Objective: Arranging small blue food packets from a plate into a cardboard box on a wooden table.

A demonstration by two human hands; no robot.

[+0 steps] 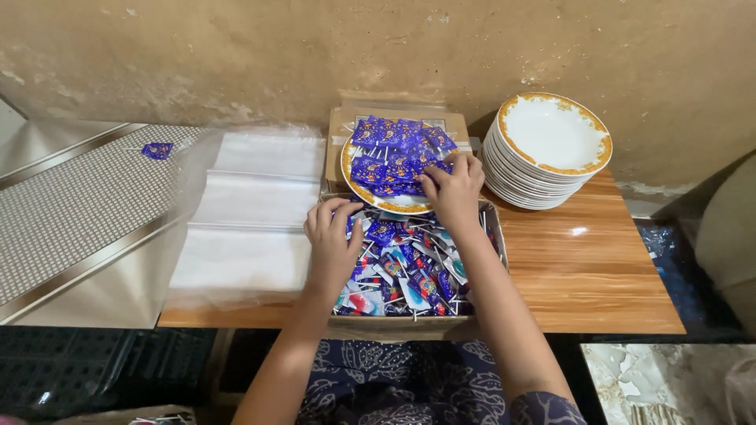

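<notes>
The plate (387, 203) heaped with blue-wrapped lollipops (398, 153) rests half on the far rim of the cardboard box (493, 236) and half on a flat carton (398, 118) behind it, so it could tip or slide if the right hand (454, 189) presses hard on its near edge. The pile is high, and a clumsy push could spill sweets off the plate's left side onto the clear plastic bags (252, 212).

The right hand's grip is clenched on a wrapped sweet at the plate's near right edge, fingertips touching the pile. The left hand (332, 240) lies just below the plate, inside the box, fingers curled loosely over the loose lollipops (409, 271); I cannot tell whether it grasps one. To the plate's right, on the wooden worktop (583, 267), stands a stack of empty plates (551, 149).
</notes>
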